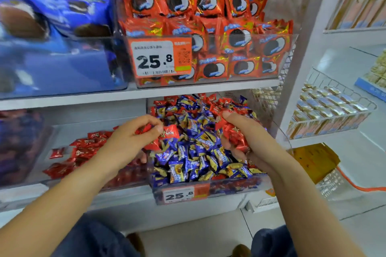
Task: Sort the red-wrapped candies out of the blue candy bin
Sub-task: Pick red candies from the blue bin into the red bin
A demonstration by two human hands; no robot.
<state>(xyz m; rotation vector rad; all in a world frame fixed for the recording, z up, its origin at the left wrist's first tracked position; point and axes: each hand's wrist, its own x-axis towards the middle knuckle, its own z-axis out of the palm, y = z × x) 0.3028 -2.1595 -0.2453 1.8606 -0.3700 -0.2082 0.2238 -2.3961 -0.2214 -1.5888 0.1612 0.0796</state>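
Two hands work over the blue candy bin point(205, 189) on the lower shelf, and both already hold red. The left hand point(130, 140) hovers at the bin's left edge with its fingers curled, pinching a red-wrapped candy point(170, 132) at the fingertips; the right hand point(246, 137) sits deeper, over the bin's right side, its fingers cupped round a small bunch of red candies point(234, 134). Beneath and between them the heap is mostly blue wrappers point(188, 158), with more red ones scattered along the back of the pile point(211, 100), beyond both hands and toward the shelf wall. The destination appears to be the neighbouring clear bin point(62, 177) just to the left, where loose red candies point(83, 148) already lie. That bin is right beside the left wrist, so the left hand looks the nearer one to drop its candy there with a short sideways carry, while the right hand would have to cross the whole blue heap to reach it. Above, a tray of orange-red snack packs point(208, 27) stands apart from the job.
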